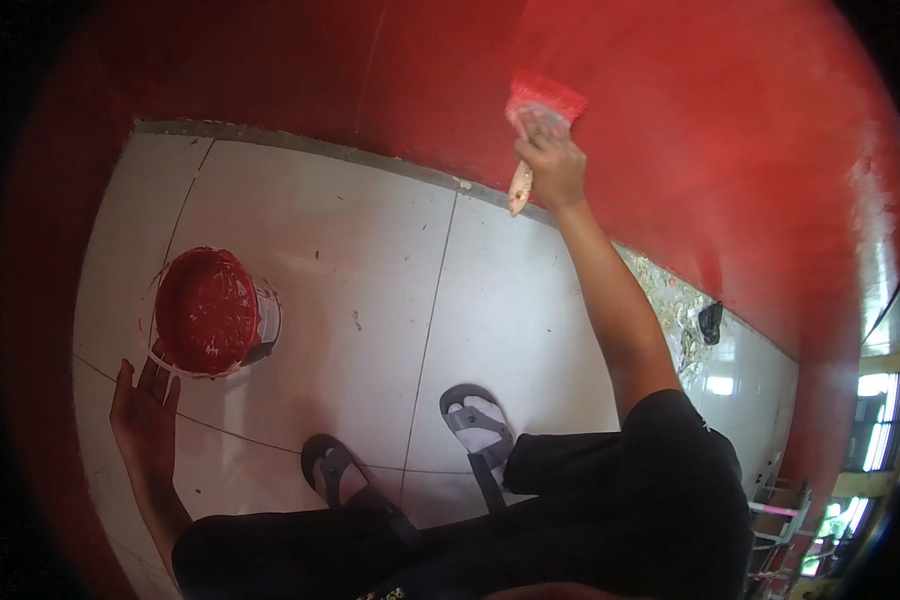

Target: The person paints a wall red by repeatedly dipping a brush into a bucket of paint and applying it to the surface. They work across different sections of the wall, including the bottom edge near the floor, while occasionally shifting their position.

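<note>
My right hand [550, 160] is closed around a wide paintbrush [520, 188], its pale wooden handle sticking out below the fist. The red-coated bristles [545, 98] press against the red wall [690, 130]. At the left, a bucket of red paint [205, 310] has smears around its rim and down its light side. My left hand [150, 415] is beside the bucket's lower left rim, with the thumb and fingers apart. Its fingertips reach the thin white bucket handle [160, 360]; whether they touch it is hard to make out.
Light floor tiles [320, 260] with specks of debris meet the wall along a grey strip [300, 148]. My sandalled feet [478, 420] are between bucket and wall. Paint scraps [675, 310] and a black crumpled thing [710, 322] lie at the right. A ladder-like frame [778, 535] stands lower right.
</note>
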Demonstrator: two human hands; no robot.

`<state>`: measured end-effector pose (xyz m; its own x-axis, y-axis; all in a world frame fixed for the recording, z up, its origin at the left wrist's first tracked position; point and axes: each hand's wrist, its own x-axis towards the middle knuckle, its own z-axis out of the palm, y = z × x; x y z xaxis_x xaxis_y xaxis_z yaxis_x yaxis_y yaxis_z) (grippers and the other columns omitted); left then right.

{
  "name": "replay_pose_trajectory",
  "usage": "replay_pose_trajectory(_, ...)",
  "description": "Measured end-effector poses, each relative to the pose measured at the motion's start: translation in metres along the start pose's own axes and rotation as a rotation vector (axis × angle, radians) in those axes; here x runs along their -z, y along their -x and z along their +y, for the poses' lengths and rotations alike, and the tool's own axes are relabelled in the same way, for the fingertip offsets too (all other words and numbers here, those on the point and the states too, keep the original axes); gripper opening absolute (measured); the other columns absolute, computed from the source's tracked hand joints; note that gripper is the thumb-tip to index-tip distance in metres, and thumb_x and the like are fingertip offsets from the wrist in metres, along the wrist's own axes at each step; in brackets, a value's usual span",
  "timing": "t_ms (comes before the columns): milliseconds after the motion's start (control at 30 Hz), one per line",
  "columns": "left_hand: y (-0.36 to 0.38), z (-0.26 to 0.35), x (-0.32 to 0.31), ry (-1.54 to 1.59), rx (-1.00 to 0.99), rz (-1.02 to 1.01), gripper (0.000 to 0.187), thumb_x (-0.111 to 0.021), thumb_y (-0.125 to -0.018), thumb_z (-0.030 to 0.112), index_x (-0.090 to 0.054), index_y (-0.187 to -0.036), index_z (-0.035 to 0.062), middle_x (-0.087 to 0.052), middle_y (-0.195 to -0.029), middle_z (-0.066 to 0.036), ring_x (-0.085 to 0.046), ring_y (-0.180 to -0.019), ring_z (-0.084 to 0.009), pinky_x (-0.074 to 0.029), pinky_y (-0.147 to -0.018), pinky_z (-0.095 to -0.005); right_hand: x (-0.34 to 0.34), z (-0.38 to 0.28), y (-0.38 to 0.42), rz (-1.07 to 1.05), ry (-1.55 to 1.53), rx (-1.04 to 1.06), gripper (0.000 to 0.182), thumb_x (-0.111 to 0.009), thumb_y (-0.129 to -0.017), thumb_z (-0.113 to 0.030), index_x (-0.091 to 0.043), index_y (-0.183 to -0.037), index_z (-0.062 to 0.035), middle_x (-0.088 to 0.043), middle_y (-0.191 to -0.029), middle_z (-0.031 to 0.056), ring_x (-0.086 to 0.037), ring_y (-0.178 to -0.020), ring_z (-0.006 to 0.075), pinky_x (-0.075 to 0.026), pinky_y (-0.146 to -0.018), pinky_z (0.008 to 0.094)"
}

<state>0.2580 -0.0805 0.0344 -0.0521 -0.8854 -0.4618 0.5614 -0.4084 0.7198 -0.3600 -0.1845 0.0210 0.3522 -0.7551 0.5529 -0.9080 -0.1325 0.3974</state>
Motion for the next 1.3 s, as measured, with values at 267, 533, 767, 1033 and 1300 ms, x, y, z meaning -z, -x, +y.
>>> replay_pose_trajectory(267, -0.007, 0.0, -0.002, 0.024, 0.024, -0.001, 0.05, -0.045, -0.102, 0.036, -0.038, -0.14, 0.0035, -0.047, -0.142, -0.012, -0.042, -0.131, -0.0188, -0.026, -0.112, -0.0382, 0.024, 0.054, -0.027, -0.226, -0.708, -0.116, 0.018, -0.064, -0.09, -0.023, -0.074, -0.105, -0.0239, -0.071, -0.107, 0.0025, -0.069, -0.093, 0.0232, -0.053, -0.07, 0.0336)
replay_pose_trajectory(533, -0.003, 0.001, -0.007, 0.016, 0.033, 0.066, 0.05, -0.042, -0.103, 0.035, -0.036, -0.142, 0.0042, -0.044, -0.146, -0.012, -0.039, -0.135, -0.0181, -0.025, -0.111, -0.0373, 0.168, 0.047, -0.126, 0.497, -0.28, -0.202, 0.004, -0.058, -0.073, 0.001, -0.054, -0.071, 0.0002, -0.069, -0.105, 0.0204, -0.067, -0.072, 0.0295, -0.05, -0.059, 0.0312)
replay_pose_trajectory(767, 0.001, 0.001, -0.013, 0.023, 0.015, 0.196, 0.056, -0.039, -0.104, 0.034, -0.023, -0.148, 0.0033, -0.04, -0.148, -0.017, -0.036, -0.139, -0.0219, -0.023, -0.113, -0.0389, -0.003, 0.014, -0.03, 0.257, 0.081, 0.08, 0.004, -0.062, -0.082, -0.018, -0.063, -0.079, -0.0161, -0.062, -0.129, 0.0038, -0.063, -0.111, 0.0233, -0.056, -0.081, 0.0378)
replay_pose_trajectory(1033, 0.006, 0.004, -0.015, -0.012, 0.012, 0.167, 0.052, -0.04, -0.104, 0.032, -0.025, -0.145, 0.0039, -0.04, -0.147, -0.019, -0.036, -0.139, -0.0241, -0.025, -0.112, -0.0397, -0.055, -0.035, 0.043, -0.516, -0.415, 0.004, 0.01, -0.065, -0.078, -0.017, -0.069, -0.086, -0.0171, -0.064, -0.128, 0.0025, -0.066, -0.108, 0.0243, -0.055, -0.082, 0.0385)
replay_pose_trajectory(1300, 0.001, 0.005, 0.004, 0.027, 0.034, -0.018, 0.022, -0.044, -0.103, 0.028, -0.047, -0.115, 0.01, -0.043, -0.145, -0.02, -0.041, -0.136, -0.0261, -0.03, -0.11, -0.038, 0.06, 0.091, -0.05, -0.028, -0.296, 0.022, 0.013, -0.062, -0.074, -0.007, -0.065, -0.084, -0.0155, -0.071, -0.097, 0.0055, -0.069, -0.085, 0.0273, -0.053, -0.069, 0.0379)
